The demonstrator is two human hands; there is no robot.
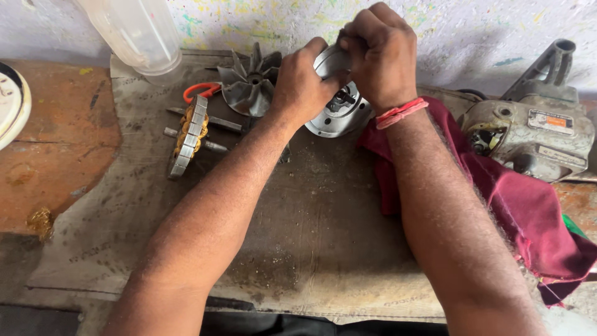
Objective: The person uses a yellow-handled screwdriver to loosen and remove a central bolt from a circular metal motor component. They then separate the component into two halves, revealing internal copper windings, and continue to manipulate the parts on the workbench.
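- Round grey metal motor cover, dark hub at centre, tilted up off the tabletop.
- Clamped by left hand at 9 o'clock, right hand at 12 o'clock.

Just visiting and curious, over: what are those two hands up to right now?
Left hand and right hand both gripping round metal housing, tilted on the bench. Finned impeller and wound rotor lie left, apart. Red cloth under right forearm. Nothing blocking.

Paint-flecked pale wall, worn brown workbench — soft daylight
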